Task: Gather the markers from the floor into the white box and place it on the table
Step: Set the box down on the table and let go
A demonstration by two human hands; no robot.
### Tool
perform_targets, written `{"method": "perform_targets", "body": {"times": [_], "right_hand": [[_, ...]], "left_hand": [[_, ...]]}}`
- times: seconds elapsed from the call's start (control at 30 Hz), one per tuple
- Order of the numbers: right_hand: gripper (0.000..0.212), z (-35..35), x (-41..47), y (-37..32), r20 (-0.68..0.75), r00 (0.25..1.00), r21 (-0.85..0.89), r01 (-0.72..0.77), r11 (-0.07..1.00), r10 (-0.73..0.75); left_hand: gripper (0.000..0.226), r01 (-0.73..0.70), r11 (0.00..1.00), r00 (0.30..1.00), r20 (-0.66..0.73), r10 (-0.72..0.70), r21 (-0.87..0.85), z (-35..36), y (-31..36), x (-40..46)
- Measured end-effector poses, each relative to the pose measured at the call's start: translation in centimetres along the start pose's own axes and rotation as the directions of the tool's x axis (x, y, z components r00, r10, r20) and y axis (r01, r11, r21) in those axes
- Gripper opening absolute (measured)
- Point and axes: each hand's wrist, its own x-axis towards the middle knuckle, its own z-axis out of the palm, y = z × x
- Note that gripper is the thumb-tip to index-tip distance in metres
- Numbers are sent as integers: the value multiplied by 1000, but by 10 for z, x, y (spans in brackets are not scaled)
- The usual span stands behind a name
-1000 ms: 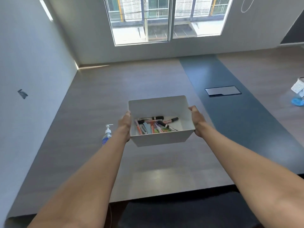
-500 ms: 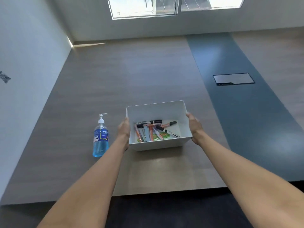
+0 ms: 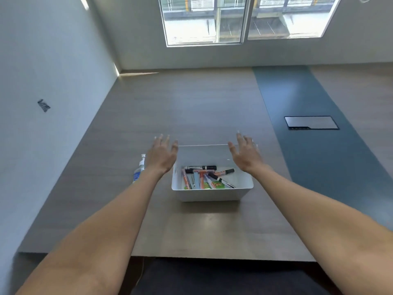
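The white box rests on the wooden table, a little in from its near edge. Several markers, orange, black and blue, lie jumbled on the box's bottom. My left hand hovers above the box's left wall with fingers spread and nothing in it. Over the right wall my right hand is raised the same way, palm down, fingers apart. Neither hand touches the box.
A blue sanitizer pump bottle stands just left of the box, partly behind my left wrist. A dark blue strip with a cable hatch runs along the table's right. A white wall borders the left; a window is ahead.
The box came down onto the table while both hands held its sides. Both hands have since let go and lifted off, fingers spread.
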Motion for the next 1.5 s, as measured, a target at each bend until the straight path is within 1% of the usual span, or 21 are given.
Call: {"method": "perform_targets", "body": {"times": [0.03, 0.1, 0.2, 0.3, 0.4, 0.57, 0.63, 0.7, 0.8, 0.87, 0.97, 1.03, 1.13, 1.2, 1.27, 1.33, 1.4, 1.5], "right_hand": [[72, -5, 4, -9, -6, 999, -55, 40, 998, -41], [71, -13, 7, -30, -5, 993, -133, 117, 984, -118], [70, -15, 6, -66, 41, 975, -204, 223, 953, -219], [70, -6, 5, -105, 93, 950, -236, 313, 920, -299], [69, 16, 4, -145, 135, 930, -225, 365, 903, -342], [66, 64, 8, -198, 203, 918, -163, 375, 912, -341], [62, 84, 9, -215, 254, 912, -128, 361, 924, -321], [56, 105, 13, -229, 334, 900, -90, 325, 941, -279], [50, 142, 19, -243, 409, 881, -74, 290, 954, -236], [46, 168, 21, -245, 428, 884, -59, 236, 970, -189], [45, 204, 20, -238, 453, 886, -54, 138, 989, -99], [45, 224, 15, -232, 474, 880, -46, 61, 997, -32], [29, 242, 4, -224, 511, 859, -11, -47, 999, 46], [32, 249, 0, -219, 533, 843, 39, -112, 993, 74], [38, 251, -2, -216, 535, 841, 128, -173, 977, 79], [38, 248, -3, -215, 535, 841, 211, -229, 950, 83], [34, 244, -3, -214, 529, 845, 260, -251, 932, 80], [31, 233, 1, -218, 460, 886, 333, -228, 915, 53]], "left_hand": [[67, -18, 998, 999, -48, 21, 52, -12, 0, 0], [62, -16, 995, 991, -130, 29, 98, -36, 0, -3], [62, 9, 988, 983, -184, 20, 156, -64, -13, -8], [61, 47, 983, 979, -206, -10, 175, -82, -32, -13], [61, 97, 983, 977, -205, -64, 154, -90, -59, -17], [61, 143, 984, 979, -161, -124, 109, -99, -109, -5], [59, 146, 986, 982, -132, -134, 85, -99, -126, 4], [56, 157, 987, 984, -96, -153, 31, -96, -144, 14], [53, 217, 974, 975, -28, -220, -66, -84, -171, 25], [51, 262, 958, 965, 54, -257, -113, -69, -186, 31], [46, 298, 941, 943, 201, -265, -158, -41, -203, 32], [47, 321, 929, 919, 301, -257, -187, -22, -209, 29], [48, 376, 894, 867, 432, -248, -243, 4, -212, 25], [53, 413, 853, 840, 494, -223, -319, 22, -218, 30], [63, 472, 793, 824, 513, -240, -386, 47, -234, 42], [71, 491, 765, 820, 519, -244, -417, 56, -240, 48], [66, 472, 763, 833, 508, -221, -441, 31, -222, 38], [52, 433, 744, 869, 455, -195, -509, 4, -201, 31]]}}
